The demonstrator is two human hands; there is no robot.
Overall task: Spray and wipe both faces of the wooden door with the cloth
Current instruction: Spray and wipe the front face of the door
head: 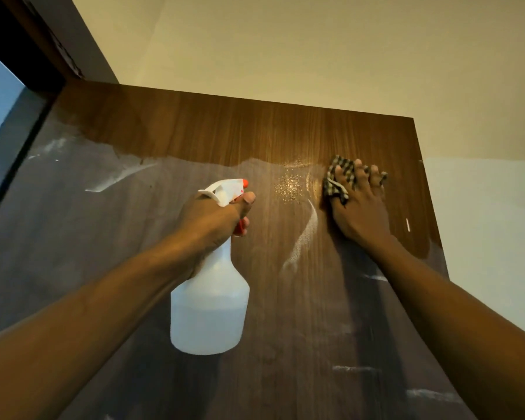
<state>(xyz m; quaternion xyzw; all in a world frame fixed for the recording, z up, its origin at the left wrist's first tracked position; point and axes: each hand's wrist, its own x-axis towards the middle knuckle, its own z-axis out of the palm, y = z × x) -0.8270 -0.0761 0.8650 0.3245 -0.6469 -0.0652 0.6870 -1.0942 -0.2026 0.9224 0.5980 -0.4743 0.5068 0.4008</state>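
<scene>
Left hand (215, 216) grips bottle (209, 313); right hand (361, 213) presses cloth (338, 177) to door (225, 131).

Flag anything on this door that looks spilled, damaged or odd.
No damage shows. A patch of spray droplets glistens on the wooden door just left of the cloth, not yet wiped; a pale streak, smear or glare, curves below it.

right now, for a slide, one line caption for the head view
Left hand holds a spray bottle while the right hand presses a checked cloth against the wooden door beside spray droplets.
</scene>
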